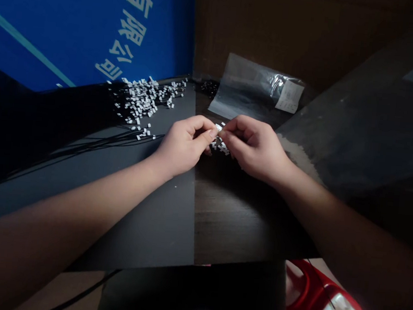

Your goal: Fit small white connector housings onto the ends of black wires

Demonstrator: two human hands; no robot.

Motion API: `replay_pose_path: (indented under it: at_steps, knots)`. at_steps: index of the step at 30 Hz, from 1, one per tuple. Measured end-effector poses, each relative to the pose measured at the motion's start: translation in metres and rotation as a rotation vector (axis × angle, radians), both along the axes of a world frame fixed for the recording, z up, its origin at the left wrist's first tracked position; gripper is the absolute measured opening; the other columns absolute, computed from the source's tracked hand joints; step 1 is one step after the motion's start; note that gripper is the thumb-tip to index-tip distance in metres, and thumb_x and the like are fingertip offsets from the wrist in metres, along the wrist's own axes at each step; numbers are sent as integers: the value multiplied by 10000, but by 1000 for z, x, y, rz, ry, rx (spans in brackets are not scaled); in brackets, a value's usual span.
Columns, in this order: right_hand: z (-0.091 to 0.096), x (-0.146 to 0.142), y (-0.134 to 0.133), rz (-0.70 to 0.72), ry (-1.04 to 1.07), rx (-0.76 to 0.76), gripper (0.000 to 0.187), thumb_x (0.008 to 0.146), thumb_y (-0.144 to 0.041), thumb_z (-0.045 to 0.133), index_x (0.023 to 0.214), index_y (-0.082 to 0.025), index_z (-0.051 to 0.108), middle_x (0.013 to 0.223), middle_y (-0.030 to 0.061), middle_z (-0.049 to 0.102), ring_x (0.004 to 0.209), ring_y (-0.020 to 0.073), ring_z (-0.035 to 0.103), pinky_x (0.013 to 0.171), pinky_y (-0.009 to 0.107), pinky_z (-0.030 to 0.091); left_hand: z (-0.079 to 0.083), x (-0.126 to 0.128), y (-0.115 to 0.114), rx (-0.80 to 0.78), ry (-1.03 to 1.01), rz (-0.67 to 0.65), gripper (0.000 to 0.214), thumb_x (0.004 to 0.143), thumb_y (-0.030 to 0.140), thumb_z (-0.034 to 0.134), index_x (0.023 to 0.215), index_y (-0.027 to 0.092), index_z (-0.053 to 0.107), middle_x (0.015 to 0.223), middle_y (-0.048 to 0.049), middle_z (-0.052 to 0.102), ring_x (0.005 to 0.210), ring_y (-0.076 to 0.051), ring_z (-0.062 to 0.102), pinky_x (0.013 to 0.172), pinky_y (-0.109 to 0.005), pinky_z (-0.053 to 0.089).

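My left hand (186, 143) and my right hand (256, 145) meet over the table, each with thumb and forefinger pinched. A small white connector (218, 126) shows between the two sets of fingertips; its details are too small to make out. Just below the fingers lie several loose white connectors (223, 148), partly hidden by the hands. Left of my left hand spreads a heap of thin black wires (84, 145) with white connectors (141, 98) on their ends. A few of these wires reach close to my left wrist.
A clear plastic bag (246, 88) with a white label (290, 96) lies behind my hands. A blue panel (77, 13) with white characters stands at the back left. Large translucent plastic sheeting (368, 121) is on the right. Below the table's edge is a red item (310, 289).
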State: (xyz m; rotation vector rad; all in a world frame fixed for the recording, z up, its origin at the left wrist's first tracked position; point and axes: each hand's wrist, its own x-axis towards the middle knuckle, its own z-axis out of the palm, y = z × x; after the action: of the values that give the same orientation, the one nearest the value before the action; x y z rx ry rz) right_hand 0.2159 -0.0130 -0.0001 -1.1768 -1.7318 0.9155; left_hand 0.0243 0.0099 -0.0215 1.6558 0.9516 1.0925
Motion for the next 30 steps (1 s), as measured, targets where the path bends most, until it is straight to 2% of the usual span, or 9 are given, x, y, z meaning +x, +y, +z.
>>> replay_pose_path:
  at_steps: [8, 14, 19, 30]
  knots:
    - [7, 2, -2, -48, -25, -92, 231, 944, -371, 765, 879, -149, 766, 642, 16, 690, 576, 141, 586, 547, 293, 402, -2, 0, 2, 21, -18, -3, 94, 980, 169, 690, 889, 193, 677, 790, 14, 673, 626, -122, 661, 618, -267, 579]
    - [9, 2, -3, -47, -37, -111, 219, 936, -357, 780, 893, -143, 763, 630, 20, 701, 561, 143, 592, 546, 294, 416, 0, 0, 2, 4, -5, 3, 99, 983, 187, 689, 888, 198, 665, 785, 18, 661, 625, -121, 649, 622, -266, 564]
    - [6, 3, -1, -34, -60, -73, 150, 946, -293, 741, 888, -155, 755, 641, 16, 701, 579, 151, 593, 562, 304, 413, -2, 1, 2, 6, -14, 1, 101, 966, 198, 702, 871, 204, 668, 790, 14, 660, 626, -129, 646, 619, -278, 567]
    - [4, 5, -1, -31, -135, -2, 125, 955, -261, 710, 880, -165, 737, 724, 26, 710, 684, 165, 578, 639, 316, 389, -4, 0, 3, -5, 9, -2, 120, 964, 185, 698, 854, 210, 656, 812, 17, 664, 617, -120, 645, 620, -267, 555]
